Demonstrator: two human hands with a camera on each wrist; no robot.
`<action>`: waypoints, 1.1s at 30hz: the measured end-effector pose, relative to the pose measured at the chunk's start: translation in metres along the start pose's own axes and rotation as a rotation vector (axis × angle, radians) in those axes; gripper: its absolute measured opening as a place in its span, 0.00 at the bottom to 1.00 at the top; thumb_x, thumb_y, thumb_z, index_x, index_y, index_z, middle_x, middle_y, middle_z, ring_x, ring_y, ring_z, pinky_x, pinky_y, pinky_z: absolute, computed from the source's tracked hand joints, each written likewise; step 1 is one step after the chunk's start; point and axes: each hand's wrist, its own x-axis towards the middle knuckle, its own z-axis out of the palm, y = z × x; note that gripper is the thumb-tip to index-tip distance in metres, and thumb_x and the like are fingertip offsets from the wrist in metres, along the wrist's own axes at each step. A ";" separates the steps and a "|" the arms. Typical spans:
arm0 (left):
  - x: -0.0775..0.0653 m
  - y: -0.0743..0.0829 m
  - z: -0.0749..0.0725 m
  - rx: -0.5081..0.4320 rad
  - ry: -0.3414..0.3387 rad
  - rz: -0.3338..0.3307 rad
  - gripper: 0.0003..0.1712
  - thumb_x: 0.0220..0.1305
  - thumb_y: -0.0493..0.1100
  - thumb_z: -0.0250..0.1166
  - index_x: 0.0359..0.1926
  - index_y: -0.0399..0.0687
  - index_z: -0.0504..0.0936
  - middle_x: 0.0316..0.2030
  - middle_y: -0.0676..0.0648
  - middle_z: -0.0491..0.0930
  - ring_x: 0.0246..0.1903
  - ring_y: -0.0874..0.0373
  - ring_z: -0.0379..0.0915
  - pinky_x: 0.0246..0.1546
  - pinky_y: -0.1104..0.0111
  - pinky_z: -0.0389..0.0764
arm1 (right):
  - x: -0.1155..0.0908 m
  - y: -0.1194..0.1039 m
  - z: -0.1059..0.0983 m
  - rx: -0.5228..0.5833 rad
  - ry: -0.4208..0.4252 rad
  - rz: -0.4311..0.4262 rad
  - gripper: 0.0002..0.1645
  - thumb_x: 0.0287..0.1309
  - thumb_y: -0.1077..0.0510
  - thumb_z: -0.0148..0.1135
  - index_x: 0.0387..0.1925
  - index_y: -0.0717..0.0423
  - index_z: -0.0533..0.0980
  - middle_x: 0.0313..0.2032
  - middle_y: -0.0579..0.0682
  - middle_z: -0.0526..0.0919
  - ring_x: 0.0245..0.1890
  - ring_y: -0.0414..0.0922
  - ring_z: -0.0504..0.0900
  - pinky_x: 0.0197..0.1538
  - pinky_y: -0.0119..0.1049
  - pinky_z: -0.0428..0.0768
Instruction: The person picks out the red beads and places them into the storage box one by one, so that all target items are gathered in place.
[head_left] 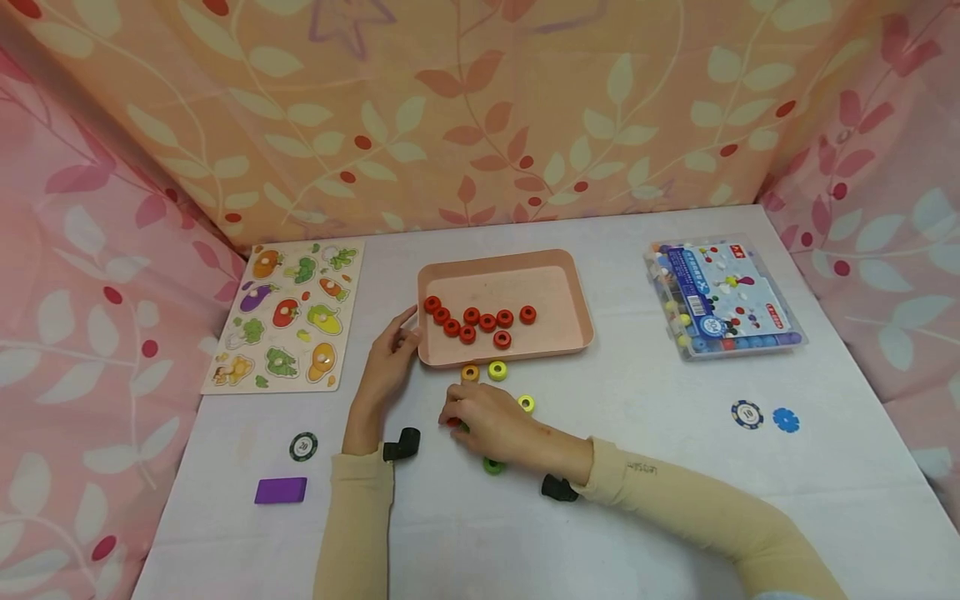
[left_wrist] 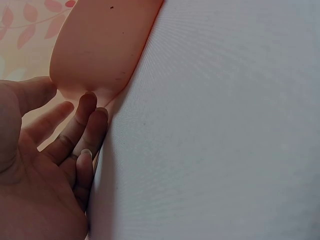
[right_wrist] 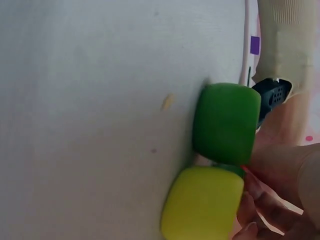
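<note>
Red ring-shaped beads (head_left: 487, 322) lie in a shallow pink tray (head_left: 517, 279). My left hand (head_left: 387, 358) rests at the tray's left side, fingertips touching its outer wall in the left wrist view. Below the tray my right hand (head_left: 491, 421) pinches a red bead (head_left: 453, 422), mostly hidden by the fingers. Around this hand lie an orange bead (head_left: 469, 372), a yellow bead (head_left: 497, 371), another yellow one by the knuckles and a green bead (head_left: 492, 466). In the right wrist view, a large green bead (right_wrist: 227, 122) and a yellow bead (right_wrist: 202, 205) stand beside the fingers.
A vegetable puzzle board (head_left: 285, 317) lies at the left, with a dark chip (head_left: 303, 447) and a purple block (head_left: 281, 491) nearer. To the right are a clear box of beads (head_left: 726, 298), a numbered chip (head_left: 747, 414) and a blue flower-shaped piece (head_left: 786, 420). Floral cloth surrounds the table.
</note>
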 end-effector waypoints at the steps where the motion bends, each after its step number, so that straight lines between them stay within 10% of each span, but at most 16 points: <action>1: 0.000 0.000 0.000 0.001 -0.001 0.001 0.26 0.75 0.51 0.57 0.72 0.62 0.69 0.38 0.42 0.77 0.36 0.53 0.67 0.39 0.64 0.66 | 0.000 0.000 0.001 0.002 0.010 -0.003 0.10 0.55 0.58 0.74 0.41 0.47 0.87 0.37 0.40 0.80 0.40 0.38 0.78 0.43 0.31 0.77; 17: 0.000 0.002 0.001 0.015 -0.006 -0.009 0.27 0.75 0.51 0.56 0.72 0.63 0.68 0.37 0.43 0.75 0.37 0.52 0.67 0.40 0.63 0.66 | 0.001 0.015 -0.021 0.110 0.107 0.027 0.12 0.55 0.59 0.74 0.43 0.49 0.86 0.39 0.41 0.81 0.42 0.37 0.75 0.43 0.32 0.77; 27: -0.001 0.003 0.001 0.015 -0.010 -0.022 0.26 0.76 0.51 0.56 0.72 0.64 0.68 0.40 0.42 0.76 0.38 0.51 0.67 0.42 0.62 0.66 | 0.005 0.069 -0.064 0.176 0.329 0.189 0.12 0.53 0.63 0.75 0.42 0.55 0.86 0.37 0.47 0.83 0.41 0.46 0.75 0.42 0.38 0.76; 33: -0.001 0.001 0.001 0.011 -0.007 -0.031 0.26 0.76 0.51 0.56 0.72 0.65 0.68 0.40 0.42 0.76 0.38 0.51 0.67 0.42 0.62 0.67 | 0.002 0.105 -0.072 0.263 0.292 0.340 0.13 0.52 0.65 0.74 0.42 0.57 0.86 0.38 0.50 0.84 0.38 0.46 0.78 0.41 0.36 0.76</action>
